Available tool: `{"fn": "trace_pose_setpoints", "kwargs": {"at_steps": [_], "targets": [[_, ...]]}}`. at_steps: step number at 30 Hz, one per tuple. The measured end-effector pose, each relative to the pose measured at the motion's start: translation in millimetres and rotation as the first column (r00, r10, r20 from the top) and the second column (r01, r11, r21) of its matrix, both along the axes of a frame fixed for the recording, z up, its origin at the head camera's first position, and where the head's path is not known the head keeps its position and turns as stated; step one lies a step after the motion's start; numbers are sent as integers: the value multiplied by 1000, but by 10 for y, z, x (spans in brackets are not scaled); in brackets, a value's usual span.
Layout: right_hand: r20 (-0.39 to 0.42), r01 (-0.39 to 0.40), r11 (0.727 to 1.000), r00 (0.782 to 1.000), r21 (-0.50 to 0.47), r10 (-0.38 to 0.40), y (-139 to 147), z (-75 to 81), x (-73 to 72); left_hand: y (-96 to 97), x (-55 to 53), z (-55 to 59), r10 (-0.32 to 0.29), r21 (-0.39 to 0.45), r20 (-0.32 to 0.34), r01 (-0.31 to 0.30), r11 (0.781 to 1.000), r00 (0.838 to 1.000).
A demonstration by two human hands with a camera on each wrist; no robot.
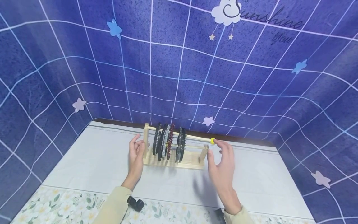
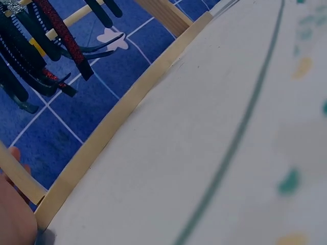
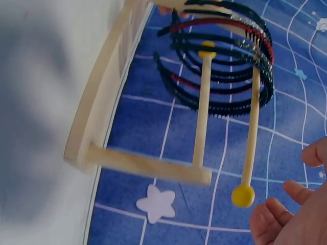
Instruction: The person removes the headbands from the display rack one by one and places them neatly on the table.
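A pale wooden headband rack (image 1: 174, 164) stands on the white cloth. From its left post (image 1: 146, 141) a long upper rod (image 1: 195, 137) reaches right, ending in a yellow ball (image 1: 213, 141). Several headbands (image 1: 169, 141), black, silvery and dark red, hang on that rod. A second, lower rod (image 3: 203, 112) meets the short right post (image 1: 204, 154). My left hand (image 1: 136, 157) holds the left post, with fingers behind it in the left wrist view. My right hand (image 1: 223, 166) has its fingers loosely bent beside the yellow ball, a small gap apart in the right wrist view.
Behind the rack hangs a blue grid-patterned curtain (image 1: 167, 62) with stars, close to the table's dark back edge (image 1: 243, 140). A floral cloth (image 1: 70, 205) covers the table's near side, in front of the white cloth (image 1: 92, 165).
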State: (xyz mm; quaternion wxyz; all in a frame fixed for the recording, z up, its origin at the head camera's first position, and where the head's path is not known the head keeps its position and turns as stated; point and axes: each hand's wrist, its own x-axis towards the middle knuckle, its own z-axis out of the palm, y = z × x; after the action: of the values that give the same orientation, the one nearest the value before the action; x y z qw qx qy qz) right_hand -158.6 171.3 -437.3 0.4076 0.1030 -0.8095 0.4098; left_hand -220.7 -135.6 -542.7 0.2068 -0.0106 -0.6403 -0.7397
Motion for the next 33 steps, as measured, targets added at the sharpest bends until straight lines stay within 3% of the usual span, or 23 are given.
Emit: {"fn": "trace_pose_setpoints", "kwargs": {"at_steps": [7,12,15,18,20,26,33], "targets": [[48,-68,996,996,-58,70,-169,-7,4,10,9,12,-22,33,22,21,999,1000],[164,-134,975,973,-175,164,-291,15,-10,-18,15,-11,-16,43,40,15,999,999],[276,-186,914,915,-360,295,-333,65,-27,-13,-9,-7,-26,49,38,24,999,999],[356,-170,815,837,-555,417,-341,118,-50,24,-32,8,-42,46,36,41,998,998],[376,-152,781,810,-606,450,-342,123,-64,48,-34,8,-43,33,39,41,999,998],[364,-177,791,815,-586,452,-402,75,-98,21,-39,-17,-40,13,33,39,999,999],[386,-198,784,783,-589,488,-510,70,-132,15,-26,-12,-32,5,40,32,999,999]]}}
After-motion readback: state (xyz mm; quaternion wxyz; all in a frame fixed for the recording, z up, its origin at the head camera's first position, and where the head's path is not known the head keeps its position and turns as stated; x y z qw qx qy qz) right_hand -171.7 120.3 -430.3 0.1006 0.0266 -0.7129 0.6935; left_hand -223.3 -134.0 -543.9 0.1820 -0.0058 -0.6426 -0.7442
